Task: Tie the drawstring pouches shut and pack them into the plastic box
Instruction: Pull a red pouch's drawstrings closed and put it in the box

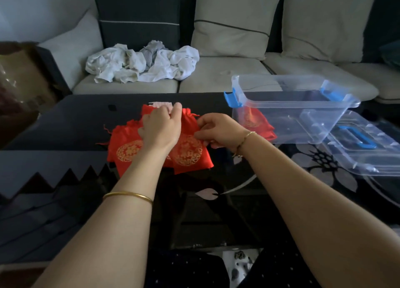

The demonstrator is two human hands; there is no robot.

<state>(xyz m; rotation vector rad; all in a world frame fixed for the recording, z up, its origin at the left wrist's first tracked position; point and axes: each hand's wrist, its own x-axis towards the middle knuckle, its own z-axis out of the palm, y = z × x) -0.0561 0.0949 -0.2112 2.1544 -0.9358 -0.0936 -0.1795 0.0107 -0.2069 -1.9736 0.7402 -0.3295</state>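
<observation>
**Hands on the red pouches, left of the open box**

Bare forearms (121, 223), each with a gold bangle, reach in from the near edge over a dark, glossy surface (75, 123) with a pale flower pattern. Both hands meet on a pile of red pouches (125, 149) lying to the left of the plastic box (307, 123) and a little nearer the person than it is.

The left hand (161, 130) lies palm down on top of the pile, on the side away from the box. Its fingers reach over the gathered mouth of a pouch, and I cannot tell whether they grip it or only press on it. The right hand (218, 128), between the pile and the box, has its fingers curled and pinches the box-side edge of the front pouch (190, 155), which shows a round gold emblem.

One more red pouch (256, 120) lies inside the box, against its left end. The box is clear, has blue latches and stands open. Its lid (372, 155) lies flat just beside it on the right, blue handle up.

Behind the box runs a pale sofa (216, 78), and a crumpled white cloth (147, 62) sits on its seat, well to the box's left.
</observation>
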